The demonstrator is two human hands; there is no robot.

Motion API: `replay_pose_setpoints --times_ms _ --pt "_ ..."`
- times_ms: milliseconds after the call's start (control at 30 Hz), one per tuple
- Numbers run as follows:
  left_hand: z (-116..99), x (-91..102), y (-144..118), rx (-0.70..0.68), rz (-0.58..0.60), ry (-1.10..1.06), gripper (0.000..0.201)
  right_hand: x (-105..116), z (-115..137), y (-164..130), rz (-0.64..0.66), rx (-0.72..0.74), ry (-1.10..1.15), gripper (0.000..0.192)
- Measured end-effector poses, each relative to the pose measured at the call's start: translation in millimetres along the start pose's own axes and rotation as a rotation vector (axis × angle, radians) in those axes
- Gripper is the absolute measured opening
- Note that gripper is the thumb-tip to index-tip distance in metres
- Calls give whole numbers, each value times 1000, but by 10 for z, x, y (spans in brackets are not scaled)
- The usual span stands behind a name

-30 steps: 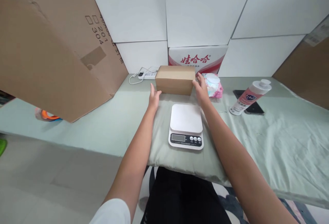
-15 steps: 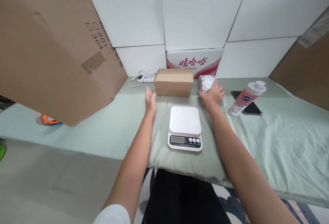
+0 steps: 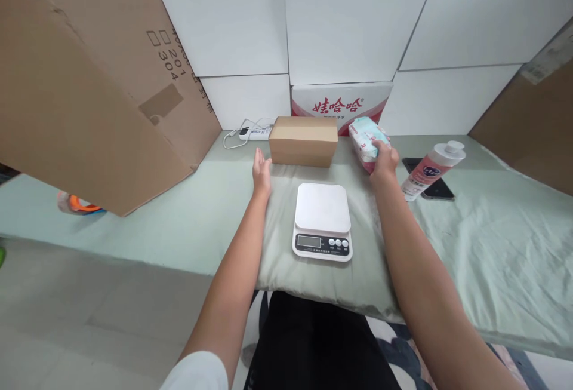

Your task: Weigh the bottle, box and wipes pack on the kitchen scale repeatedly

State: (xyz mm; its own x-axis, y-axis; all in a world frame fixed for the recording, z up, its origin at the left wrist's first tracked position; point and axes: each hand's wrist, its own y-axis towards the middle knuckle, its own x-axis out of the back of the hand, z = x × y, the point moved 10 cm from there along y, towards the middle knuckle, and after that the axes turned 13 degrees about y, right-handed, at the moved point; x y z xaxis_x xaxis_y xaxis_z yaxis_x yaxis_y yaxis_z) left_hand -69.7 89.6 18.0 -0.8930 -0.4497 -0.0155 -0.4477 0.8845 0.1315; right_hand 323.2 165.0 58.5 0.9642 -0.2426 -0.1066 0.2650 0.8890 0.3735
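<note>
My right hand [image 3: 385, 162] grips a soft patterned pack [image 3: 366, 138], white and light blue with pink, which looks like a pack of tissues or wipes. The pack tilts, and its far side faces the white boxes. On the cloth beside the brown cardboard box [image 3: 302, 150] rests my left hand [image 3: 261, 172], fingers stretched out and holding nothing. Between my forearms lies a white kitchen scale [image 3: 322, 209] with a bare platform; its display shows no readable figure.
A white bottle with a pink label [image 3: 425, 174] stands at the right, partly over a dark phone [image 3: 439, 189]. Behind are a power strip [image 3: 256, 133] and stacked white boxes [image 3: 344, 25]. A big cardboard sheet [image 3: 98, 97] leans at the left, near tape rolls [image 3: 78, 203].
My right hand has closed on the patterned pack and lifted and turned it, shifting slightly right. The left hand stays in place, and the scale has not moved.
</note>
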Motion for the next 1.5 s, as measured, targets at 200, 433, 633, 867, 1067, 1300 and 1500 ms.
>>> replay_pose_setpoints --times_ms 200,433,633,867,1067,1300,1500 --pt "-208 108 -106 -98 -23 -27 88 -124 462 -487 46 -300 552 64" --pt "-460 -233 -841 -116 452 -48 101 -270 968 -1170 389 -255 455 64" --pt "-525 -266 -1146 -167 566 -21 117 -420 753 -1389 570 -212 296 71" --pt "-423 -267 -1237 -225 660 179 116 -517 974 -1550 832 255 -18 81" --pt "-205 -243 -1230 -160 692 221 136 -580 929 -1654 966 316 -91 87" --pt "-236 -162 -1195 -164 712 93 139 -495 963 -1741 1012 286 -203 92" --pt "-251 11 -946 -151 502 -47 116 -606 1336 -1784 877 363 -459 84"
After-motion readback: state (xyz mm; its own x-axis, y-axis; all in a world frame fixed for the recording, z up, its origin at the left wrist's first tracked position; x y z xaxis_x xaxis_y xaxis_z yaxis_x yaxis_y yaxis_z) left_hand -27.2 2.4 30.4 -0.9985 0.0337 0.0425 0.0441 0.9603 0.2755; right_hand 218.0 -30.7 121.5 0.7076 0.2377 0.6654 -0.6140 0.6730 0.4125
